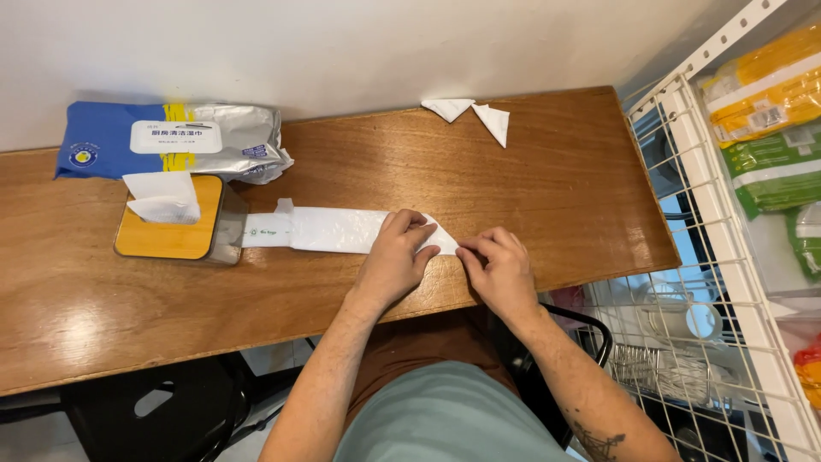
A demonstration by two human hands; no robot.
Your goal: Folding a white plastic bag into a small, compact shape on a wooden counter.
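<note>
A long white plastic bag (329,229) lies flattened into a strip across the middle of the wooden table (547,197). Its right end is folded into a pointed corner, and both hands work at that corner.

The left hand (395,257) lies flat on the strip with the fingers spread lightly and the palm down, pressing the fold against the table. The right hand (500,267) sits just to the right of it, knuckles up, with the thumb and forefinger pinching the tip of the folded corner at the edge of the strip. The two hands are close together, almost touching.

The left end of the strip reaches a clear tissue box (181,221) with a wooden lid, and a white tissue sticks up from the slot in the lid. Behind the box, against the wall, lies a blue and silver pack of wipes (171,141).

Near the far edge of the table, well apart from the hands, rest two small white folded triangles (470,114), side by side with their corners touching.

To the right of the table stands a white wire rack (714,248) holding yellow and green packets, and a black stool (145,411) shows under the table on the left
</note>
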